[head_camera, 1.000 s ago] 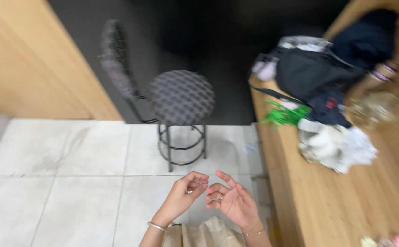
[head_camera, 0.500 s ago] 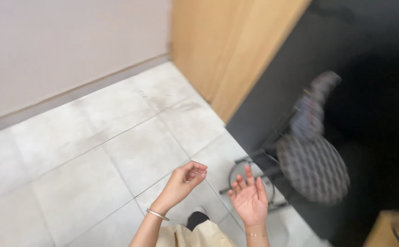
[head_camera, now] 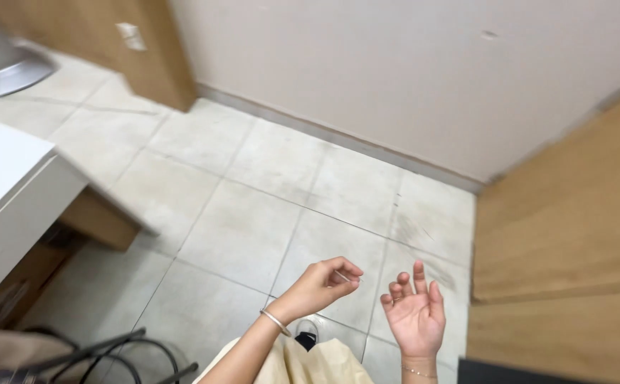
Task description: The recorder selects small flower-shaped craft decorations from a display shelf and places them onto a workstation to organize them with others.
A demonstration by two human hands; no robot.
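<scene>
I saw my left hand point(head_camera: 318, 286) pinching a small thin object point(head_camera: 343, 276), too tiny to identify, between curled fingers above the tiled floor point(head_camera: 253, 213), while my right hand point(head_camera: 415, 313) lay open, palm up and empty, just beside it.

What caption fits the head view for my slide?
Left hand pinching a small thin object and right hand open, palm up, above a pale tiled floor.
</scene>
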